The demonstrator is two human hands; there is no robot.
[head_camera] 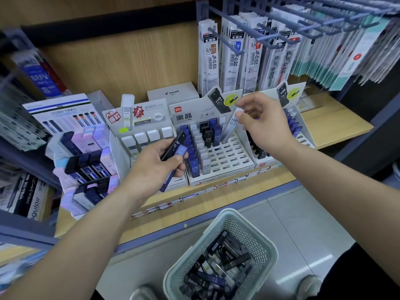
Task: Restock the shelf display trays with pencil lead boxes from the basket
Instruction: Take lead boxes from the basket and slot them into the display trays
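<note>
- Left hand (155,167) grips dark lead boxes (174,147); right hand (263,124) pinches a pale box (231,126) (marked HB).
- I see the display tray (234,158) at the wooden shelf's (337,126) front edge.

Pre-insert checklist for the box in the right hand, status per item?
1. Grip: right hand pinches the white box at its top end: ok.
2. Free slots in the middle tray below it: ok.
3. Box upright over a slot: not ok, it is tilted.
4. Target slot belongs to the white boxes: cannot tell.
5. Spares: left hand grips the dark boxes: ok.
6. Stock left in the basket: ok.
</note>
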